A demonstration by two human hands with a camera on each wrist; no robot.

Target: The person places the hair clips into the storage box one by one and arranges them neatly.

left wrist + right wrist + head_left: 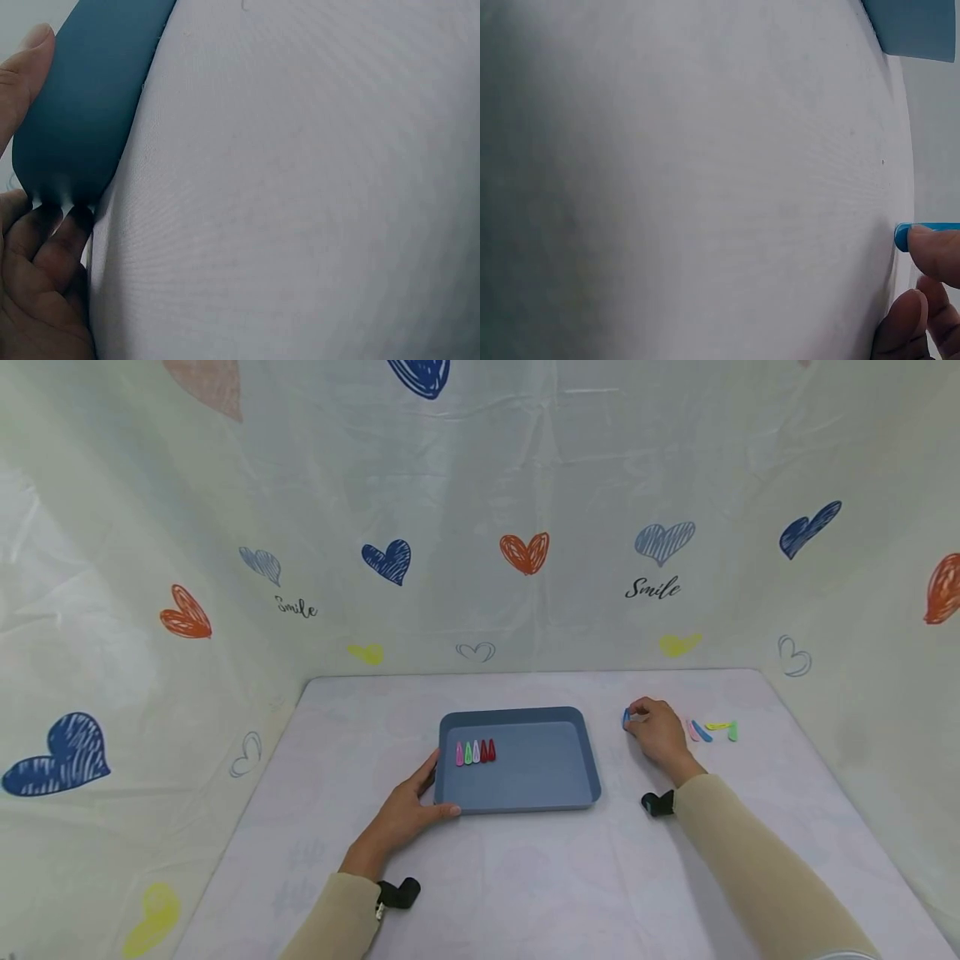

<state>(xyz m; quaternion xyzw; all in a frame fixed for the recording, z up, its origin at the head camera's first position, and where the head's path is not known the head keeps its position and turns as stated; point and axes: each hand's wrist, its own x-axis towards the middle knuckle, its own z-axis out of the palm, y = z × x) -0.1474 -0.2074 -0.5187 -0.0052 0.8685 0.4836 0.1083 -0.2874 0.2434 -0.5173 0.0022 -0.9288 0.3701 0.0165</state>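
Observation:
A blue-grey tray lies on the table, and my left hand grips its near left corner. In the left wrist view the thumb is against one tray wall and bent fingertips touch another. Inside the tray, toward the left, several snap hair clips in pink, green, pale lilac and red stand side by side in a row. Right of the tray, my right hand pinches a blue hair clip between thumb and fingers, just above the table.
Beyond my right hand lie several loose clips: a pink one, a blue one, a yellow one and a green one. A heart-printed curtain surrounds the pale table at the back and sides.

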